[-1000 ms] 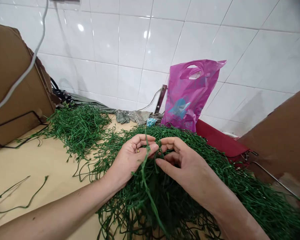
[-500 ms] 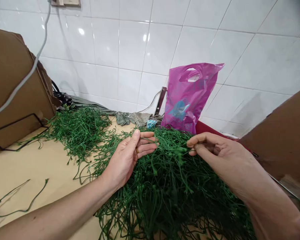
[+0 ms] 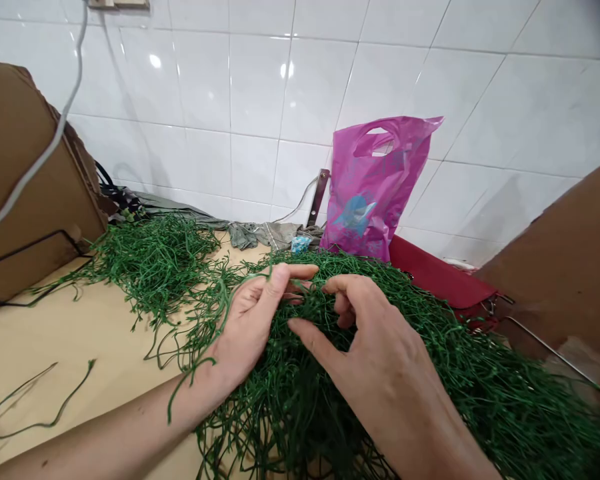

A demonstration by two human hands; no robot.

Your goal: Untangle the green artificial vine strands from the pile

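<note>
A large heap of thin green branched stems point(image 3: 480, 373) spreads under and in front of both hands. Above it, my left hand point(image 3: 250, 317) is turned palm up, its thumb pressed toward the index finger on a green stem point(image 3: 224, 300). That stem loops back past the palm, and a curled end hangs over the wrist. My right hand point(image 3: 375, 333) reaches in from the right, thumb and index finger apart, close to the left fingertips. Green sprigs show behind its gap; I see nothing gripped there.
A smaller green pile point(image 3: 157, 260) lies at the left beside a cardboard box point(image 3: 25, 167) and a black wire frame point(image 3: 25, 250). A pink plastic bag point(image 3: 375, 180) stands against the tiled wall, with a red bag point(image 3: 430, 277) beside it. Another brown cardboard piece point(image 3: 570, 267) rises at right.
My right hand has moved left toward my left hand, and its pinch has opened. A green stem now lies across my left hand and wrist, with the left thumb closer to the fingers.
</note>
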